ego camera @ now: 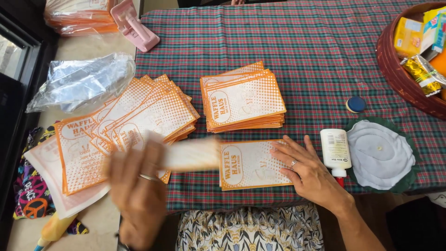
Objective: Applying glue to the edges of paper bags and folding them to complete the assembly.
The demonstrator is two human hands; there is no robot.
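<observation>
printed card [251, 163] beside glue bottle [335, 149]

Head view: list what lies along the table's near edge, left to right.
Left hand holding a blurred paper sleeve → flat orange-and-white sleeve → right hand → white glue bottle → white cloth on a green mat.

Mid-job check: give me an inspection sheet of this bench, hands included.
Surface: plaid tablecloth.
Job's things: flat paper bag under right hand; neat stack; fanned pile.
Clutter: glue bottle lying down, blue cap off, white cloth, snack basket, plastic wrap.
Grips: right hand flat, pressing; left hand blurred, holding a bag.
Cables: nothing seen.
Surroundings: pink stand, wrapped bundles.
</observation>
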